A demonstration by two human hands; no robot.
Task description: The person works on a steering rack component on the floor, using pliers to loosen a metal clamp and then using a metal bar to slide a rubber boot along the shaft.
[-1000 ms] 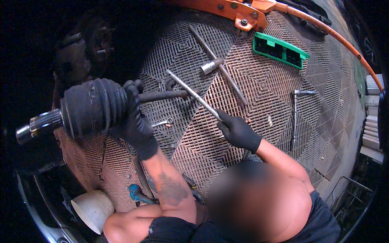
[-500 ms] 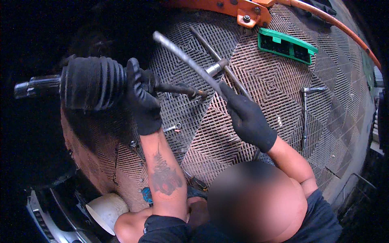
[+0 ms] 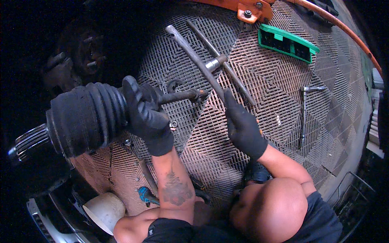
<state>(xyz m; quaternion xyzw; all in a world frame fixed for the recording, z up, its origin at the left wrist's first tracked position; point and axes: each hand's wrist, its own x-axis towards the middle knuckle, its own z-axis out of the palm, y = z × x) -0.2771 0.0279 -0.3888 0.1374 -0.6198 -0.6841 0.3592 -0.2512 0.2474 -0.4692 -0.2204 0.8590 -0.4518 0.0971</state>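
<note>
My left hand [image 3: 148,117], in a black glove, grips a car axle just where its thin steel shaft [image 3: 184,96] leaves the ribbed black rubber boot [image 3: 87,117]. The axle's splined end [image 3: 28,139] points left into the dark. My right hand [image 3: 243,125], also gloved, holds the lower end of a long grey metal bar [image 3: 194,56]. The bar slants up and left, passing just right of the shaft's tip.
Everything lies on a brown grid floor mat [image 3: 275,89]. On it are a second bar with a socket [image 3: 221,65], a green tray [image 3: 287,42], an L-shaped wrench [image 3: 304,113], a small nut [image 3: 174,123] and a blue-handled tool [image 3: 146,196]. An orange frame [image 3: 251,10] sits at the top and a white bucket [image 3: 103,210] bottom left.
My right hand lifted the long bar off the mat and swung it up beside the shaft's tip. My left hand kept hold of the axle, which now sits lower.
</note>
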